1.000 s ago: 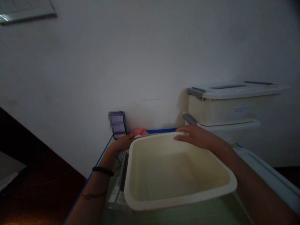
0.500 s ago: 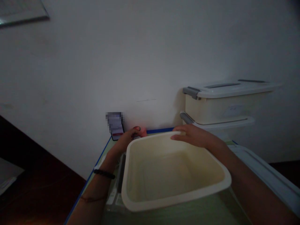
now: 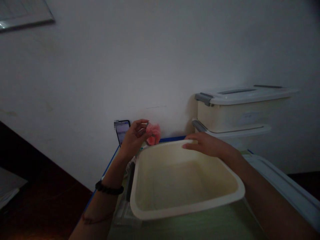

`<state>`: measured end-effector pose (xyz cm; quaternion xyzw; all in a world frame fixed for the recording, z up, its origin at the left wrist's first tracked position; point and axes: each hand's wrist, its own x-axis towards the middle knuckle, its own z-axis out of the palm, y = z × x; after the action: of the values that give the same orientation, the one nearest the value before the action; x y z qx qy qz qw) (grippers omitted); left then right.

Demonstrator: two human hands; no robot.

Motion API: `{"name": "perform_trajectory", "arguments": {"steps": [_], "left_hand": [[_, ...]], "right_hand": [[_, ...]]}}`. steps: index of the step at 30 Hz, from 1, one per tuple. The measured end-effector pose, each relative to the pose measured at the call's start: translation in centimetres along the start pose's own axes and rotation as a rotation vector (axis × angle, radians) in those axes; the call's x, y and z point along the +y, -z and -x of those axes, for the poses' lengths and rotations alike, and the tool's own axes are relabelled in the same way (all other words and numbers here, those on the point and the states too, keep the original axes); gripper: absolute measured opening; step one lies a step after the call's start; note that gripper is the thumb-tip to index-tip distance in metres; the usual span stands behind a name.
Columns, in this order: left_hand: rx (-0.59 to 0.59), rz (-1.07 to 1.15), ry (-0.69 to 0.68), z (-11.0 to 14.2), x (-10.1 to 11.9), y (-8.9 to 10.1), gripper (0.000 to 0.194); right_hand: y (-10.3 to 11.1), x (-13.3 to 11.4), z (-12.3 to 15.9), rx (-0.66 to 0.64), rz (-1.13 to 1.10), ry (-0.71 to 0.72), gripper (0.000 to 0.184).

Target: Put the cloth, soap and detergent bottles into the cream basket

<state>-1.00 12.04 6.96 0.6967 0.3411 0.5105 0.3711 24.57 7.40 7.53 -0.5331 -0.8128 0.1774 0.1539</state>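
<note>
In the head view, a cream plastic bin [image 3: 185, 183] with a thick rim stands tilted toward me, with nothing visible inside. My right hand [image 3: 203, 143] grips its far rim, the thumb on the inside and the fingers over the outside. Behind the bin's far left corner, my left hand [image 3: 137, 136] pinches a fluffy pink bundle [image 3: 153, 133] between thumb and fingers. The bundle looks like soft cloth or a scrunchie; its exact kind is unclear. A phone [image 3: 122, 130] leans on the wall just left of that hand.
Two lidded storage boxes [image 3: 225, 115] with grey latches are stacked at the right by the wall. A pale lid [image 3: 282, 186] lies at the right. Clear plastic packets [image 3: 125, 213] lie left of the bin on the green tabletop [image 3: 190, 226].
My left hand has risen from behind the bin's rim, lifting the pink bundle into fuller view. My right hand stays on the rim, and the bin has barely shifted.
</note>
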Motion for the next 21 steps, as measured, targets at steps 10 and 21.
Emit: {"name": "perform_trajectory", "arguments": {"steps": [10, 21], "left_hand": [[0.007, 0.034, -0.143, 2.3, 5.8, -0.4, 0.037], [-0.004, 0.183, -0.197, 2.7, 7.2, -0.6, 0.030]], "right_hand": [[-0.3, 0.8, -0.1, 0.012, -0.059, 0.059, 0.037], [2.3, -1.9, 2.7, 0.111, -0.235, 0.049, 0.072]]}}
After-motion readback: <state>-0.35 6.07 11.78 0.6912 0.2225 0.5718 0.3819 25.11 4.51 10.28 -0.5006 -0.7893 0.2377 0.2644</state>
